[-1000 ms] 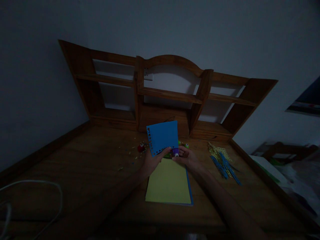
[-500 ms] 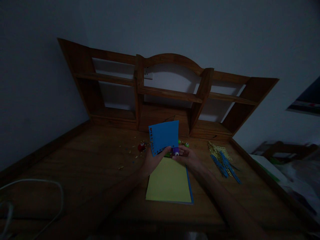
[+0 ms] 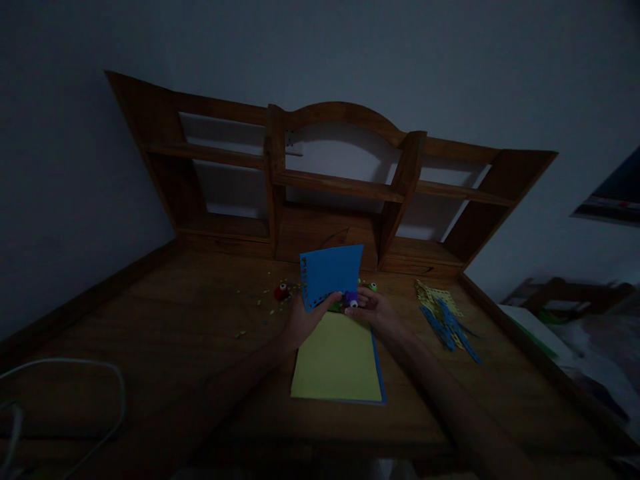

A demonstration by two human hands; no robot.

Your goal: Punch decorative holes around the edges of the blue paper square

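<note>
Left hand and right hand meet near the middle of the frame, both closed on things. Between its thumb and fingers, the left grips the lower edge of a blue sheet, which stands tilted up just below the shelf unit; small holes run along the sheet's left side and bottom edge. Curled fingers of the right hold a purple object with a white round spot, at the sheet's lower right corner; whether it clasps the paper, I cannot tell. Below the hands, at lower centre, a yellow sheet lies on the wooden desk, with a blue edge showing along its right side. Left of the blue sheet sits a red object, with tiny paper scraps scattered around it; a green object is just behind the right hand. Right of centre, blue strips overlap yellow perforated strips. A white cable loops at lower left.
</note>
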